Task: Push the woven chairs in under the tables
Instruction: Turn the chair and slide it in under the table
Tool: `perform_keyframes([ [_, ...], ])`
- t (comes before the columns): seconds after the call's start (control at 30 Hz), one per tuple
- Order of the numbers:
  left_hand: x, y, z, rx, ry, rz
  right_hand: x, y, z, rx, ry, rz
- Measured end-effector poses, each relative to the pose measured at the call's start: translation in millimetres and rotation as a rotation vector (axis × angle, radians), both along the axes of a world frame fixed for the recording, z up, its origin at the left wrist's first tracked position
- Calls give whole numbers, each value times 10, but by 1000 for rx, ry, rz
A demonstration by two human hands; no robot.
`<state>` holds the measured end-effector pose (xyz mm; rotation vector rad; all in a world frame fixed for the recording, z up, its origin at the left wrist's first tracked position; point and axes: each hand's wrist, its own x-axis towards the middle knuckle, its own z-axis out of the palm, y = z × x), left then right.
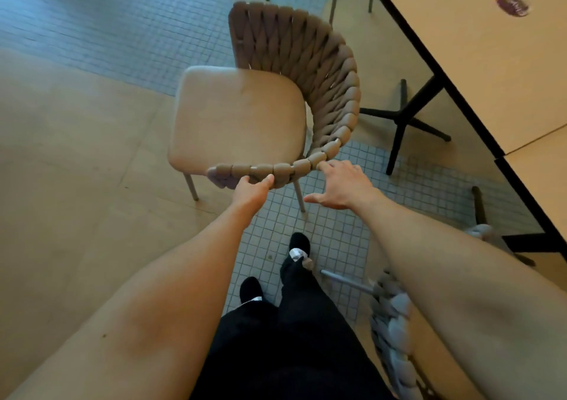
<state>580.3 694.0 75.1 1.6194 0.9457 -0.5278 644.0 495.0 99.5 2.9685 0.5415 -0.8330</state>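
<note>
Woven chair [270, 98] gripped at one end of its backrest, standing clear of the table [478, 62].

Its backrest curves toward the table and its cushioned seat faces away from it, so the chair will likely need turning before it can go under; swung from one end of the backrest, it could knock a leg against the table's black cross-foot base [405, 120], just beside the backrest, or tip, since the hold is high and off-centre. The left hand [253, 189] curls fingers and thumb around the near end of the woven rim, arm stretched forward. The right hand [340, 186] has fingers spread and relaxed, fingertips at the rim's curve, clamped on nothing. A can [511, 2] on the tabletop might topple if the table is jolted.
</note>
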Motion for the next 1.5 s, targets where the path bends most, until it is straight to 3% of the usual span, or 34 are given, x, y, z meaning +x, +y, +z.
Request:
perform_keyframes([
  [0.27, 562, -154, -221, -391, 135, 633, 1010, -1, -166, -78, 26, 183],
  [0.47, 958, -268, -409, -492, 153, 1040, 1731, -78, -330, -125, 92, 327],
  [0.57, 1068, -291, -530, -481, 182, 1150, 1974, -91, -416, -151, 154, 392],
  [0.9, 1190, -483, -744, -364, 152, 1332, 2288, -56, -805, -406, 263, 664],
  [1.13, 1302, -405, -972, -302, 182, 1373, 2206, -243, -898, -383, 137, 806],
  [1.27, 1267, -310, -1048, -317, 172, 1372, 2073, -194, -872, -350, 60, 799],
  [1.5, 1145, 188, -1058, -287, 136, 1338, 1590, 96, -948, -255, 104, 632],
])
